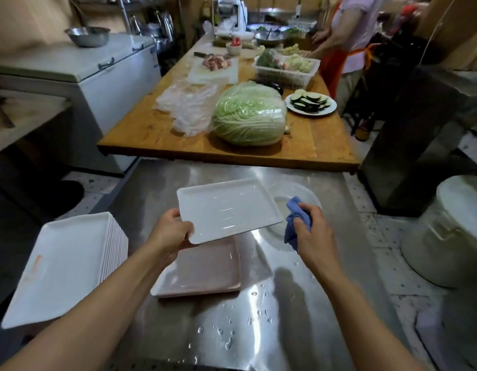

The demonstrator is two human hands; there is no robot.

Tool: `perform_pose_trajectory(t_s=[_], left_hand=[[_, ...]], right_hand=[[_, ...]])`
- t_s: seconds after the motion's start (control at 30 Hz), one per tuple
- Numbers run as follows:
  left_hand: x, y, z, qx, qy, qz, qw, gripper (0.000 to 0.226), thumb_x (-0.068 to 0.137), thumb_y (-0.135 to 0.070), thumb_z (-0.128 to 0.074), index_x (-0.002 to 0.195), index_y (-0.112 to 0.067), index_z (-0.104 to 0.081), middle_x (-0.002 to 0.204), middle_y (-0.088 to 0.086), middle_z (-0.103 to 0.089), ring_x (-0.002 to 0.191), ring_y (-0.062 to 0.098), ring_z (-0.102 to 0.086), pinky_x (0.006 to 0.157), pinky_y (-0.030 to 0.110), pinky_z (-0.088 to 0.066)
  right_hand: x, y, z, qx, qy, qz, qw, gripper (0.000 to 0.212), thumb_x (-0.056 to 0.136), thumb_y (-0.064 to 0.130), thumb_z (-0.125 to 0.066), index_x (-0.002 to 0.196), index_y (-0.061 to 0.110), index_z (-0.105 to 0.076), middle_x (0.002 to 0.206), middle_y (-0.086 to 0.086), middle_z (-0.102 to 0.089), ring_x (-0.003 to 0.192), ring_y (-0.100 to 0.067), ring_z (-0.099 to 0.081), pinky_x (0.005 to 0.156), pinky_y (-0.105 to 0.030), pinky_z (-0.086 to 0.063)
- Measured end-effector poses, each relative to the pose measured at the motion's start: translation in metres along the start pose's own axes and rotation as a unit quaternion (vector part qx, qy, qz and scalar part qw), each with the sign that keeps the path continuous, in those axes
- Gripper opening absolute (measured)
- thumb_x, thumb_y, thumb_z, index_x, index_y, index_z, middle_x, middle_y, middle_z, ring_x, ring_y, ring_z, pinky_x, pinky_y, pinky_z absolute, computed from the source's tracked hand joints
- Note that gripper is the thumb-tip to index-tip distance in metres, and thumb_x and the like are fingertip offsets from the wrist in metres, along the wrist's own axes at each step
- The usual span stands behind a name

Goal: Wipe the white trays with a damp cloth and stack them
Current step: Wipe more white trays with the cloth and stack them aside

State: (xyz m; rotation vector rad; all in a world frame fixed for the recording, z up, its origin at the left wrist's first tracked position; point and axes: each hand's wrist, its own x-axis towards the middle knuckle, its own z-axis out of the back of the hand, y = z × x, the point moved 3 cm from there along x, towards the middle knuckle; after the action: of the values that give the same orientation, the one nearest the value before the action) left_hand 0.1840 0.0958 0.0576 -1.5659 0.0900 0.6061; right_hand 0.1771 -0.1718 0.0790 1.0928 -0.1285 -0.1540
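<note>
Left hand grasps the near-left corner of one white tray, thumb on top; tray lifted, tilted, wet sheen, shallow raised rim, rectangular with rounded corners. Right hand clenched around a bunched blue cloth, just right of the tray's right edge, over a clear plastic basin holding water. Directly below the lifted tray: a second tray, pinkish in shade, flat on the steel table; droplets scattered near-right of it. Left, at the table's edge: a stack of white trays, count not resolvable, orange smear on the top one. Far: wooden table with one cabbage, its near edge overhanging the steel surface
</note>
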Motion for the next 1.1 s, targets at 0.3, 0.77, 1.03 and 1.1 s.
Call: perform_pose_trajectory(t_s=[0.3, 0.77, 1.03, 1.1], left_hand=[[0.007, -0.049, -0.098, 0.184, -0.019, -0.13, 0.974, 0.038, 0.087, 0.007, -0.052, 0.109, -0.02, -0.038, 0.098, -0.002, -0.049, 0.082, 0.019, -0.053, 0.059, 0.036, -0.054], [0.006, -0.069, -0.148, 0.366, -0.086, -0.309, 0.874, 0.035, 0.076, 0.003, -0.058, 0.105, -0.015, -0.047, 0.103, 0.013, -0.066, 0.087, 0.032, -0.062, 0.071, 0.043, -0.055], [0.008, -0.071, -0.152, 0.369, -0.084, -0.311, 0.872, 0.034, 0.077, 0.003, -0.057, 0.107, -0.011, -0.047, 0.104, 0.014, -0.065, 0.089, 0.032, -0.061, 0.072, 0.039, -0.052], [0.008, -0.071, -0.15, 0.367, -0.082, -0.308, 0.874, 0.035, 0.077, 0.003, -0.057, 0.107, -0.012, -0.047, 0.106, 0.013, -0.065, 0.091, 0.032, -0.061, 0.073, 0.041, -0.054]], right_hand=[[0.017, -0.024, 0.044, 0.041, -0.048, -0.044, 0.997, 0.018, 0.095, 0.018, -0.047, 0.111, 0.022, -0.054, 0.1, -0.005, -0.063, 0.09, -0.023, -0.062, 0.082, -0.046, -0.053], [0.03, -0.043, 0.058, 0.047, -0.048, -0.047, 0.997, 0.024, 0.095, 0.017, -0.047, 0.118, 0.022, -0.052, 0.112, -0.005, -0.059, 0.097, -0.023, -0.059, 0.085, -0.046, -0.052], [0.032, -0.039, 0.062, 0.044, -0.045, -0.036, 0.997, 0.027, 0.095, 0.015, -0.047, 0.121, 0.018, -0.052, 0.117, -0.006, -0.058, 0.102, -0.024, -0.057, 0.089, -0.048, -0.05], [0.031, -0.038, 0.061, 0.043, -0.044, -0.037, 0.997, 0.027, 0.095, 0.016, -0.047, 0.122, 0.018, -0.051, 0.118, -0.005, -0.058, 0.104, -0.023, -0.056, 0.089, -0.048, -0.05]])
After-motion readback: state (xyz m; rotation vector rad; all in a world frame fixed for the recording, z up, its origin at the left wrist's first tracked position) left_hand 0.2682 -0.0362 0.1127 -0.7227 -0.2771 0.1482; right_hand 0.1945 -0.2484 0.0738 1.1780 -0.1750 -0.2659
